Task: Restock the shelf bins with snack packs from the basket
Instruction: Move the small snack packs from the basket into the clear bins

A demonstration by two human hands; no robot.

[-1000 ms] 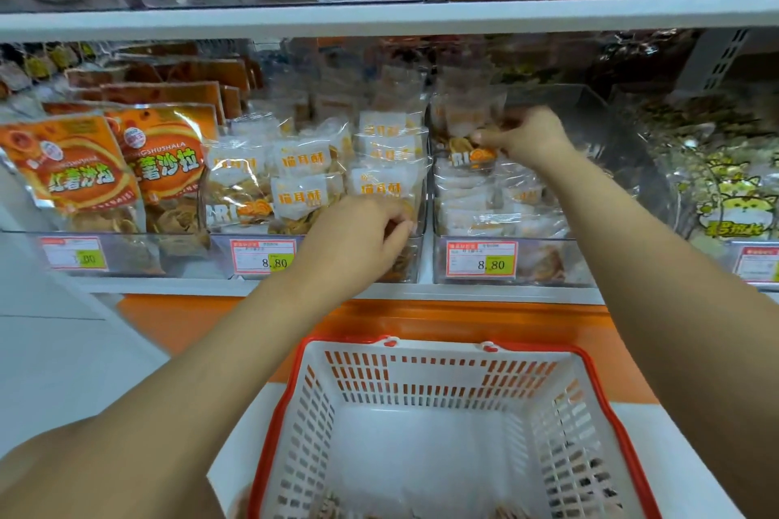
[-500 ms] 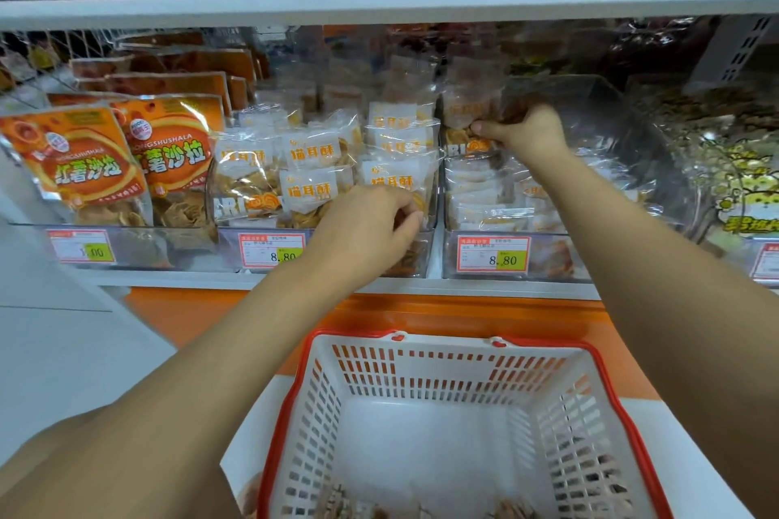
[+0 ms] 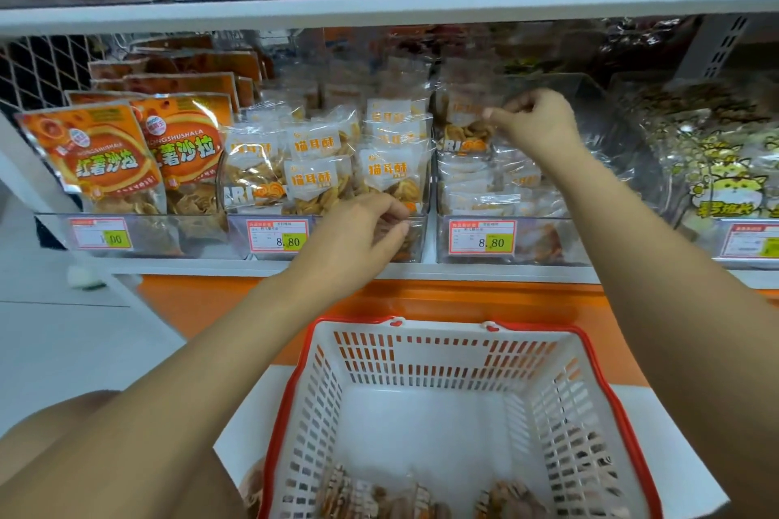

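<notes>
Hands are working at two clear bins on the shelf running across the middle of the frame. Right hand (image 3: pixel 537 124) is pinching the top seal of an upright pack (image 3: pixel 466 126) at the back of the right bin (image 3: pixel 548 242). Its fingers are closed on the film, likely so the pack is standing label-forward behind the flat stack (image 3: pixel 484 190) lying in front of it. Left hand (image 3: pixel 358 236) is curling fingers and thumb around the lower corner of a front pack (image 3: pixel 390 173) in the middle bin (image 3: pixel 238 242), right at the bin's front lip. It is probably tucking the pack down so it is sitting behind the wall rather than spilling over. Basket (image 3: pixel 442 358) is sitting low in the frame, directly beneath both arms, which is keeping refills within easy reach. A few snack packs (image 3: pixel 366 493) are lying at its near end, at the bottom edge of the frame, not yet shelved.
</notes>
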